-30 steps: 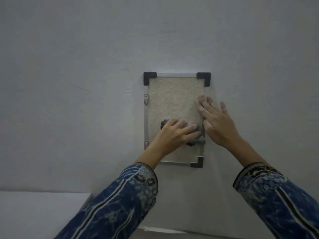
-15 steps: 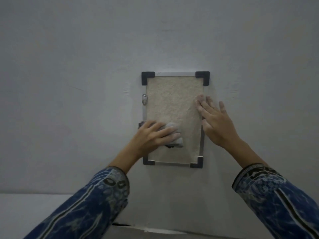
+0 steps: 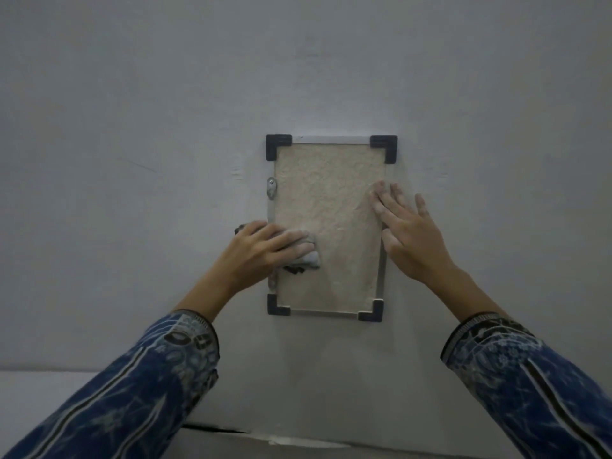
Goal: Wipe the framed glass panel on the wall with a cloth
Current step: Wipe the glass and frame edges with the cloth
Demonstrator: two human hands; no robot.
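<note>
**Q:** Grey plaster wall (image 3: pixel 165 127), dim light. What was the grip doing against it?

**A:** Left hand (image 3: pixel 261 253) lay flat with its fingers together, pressing a bunched grey cloth (image 3: pixel 309 256) against the glass. It was pinned under the palm and fingers rather than pinched; whether the thumb hooked round it, I couldn't tell. A dark scrap of the cloth poked out below the fingers.

**Q:** And where on the panel?

**A:** Over the left rail, in the lower half of the framed glass panel (image 3: pixel 326 200). The heel of the hand sat on the wall, the fingertips reached onto the glass. The panel hung upright, with 4 black corner caps, a metal edge and a small clip (image 3: pixel 271 189) on the left side.

**Q:** The other hand?

**A:** Right hand (image 3: pixel 410 233) was spread open, holding nothing, braced across the right rail with its fingertips on the glass.

**Q:** How should the stroke be done well, then?

**A:** My judgement: keep even, flat pressure so the cloth doesn't roll out from under the fingers. Work in overlapping passes edge to edge, and steer round the clip so the fabric doesn't snag. The bracing hand should stay firm, though its fingertips would likely leave marks needing a final pass. The upper half and the corners probably wanted attention too.
</note>
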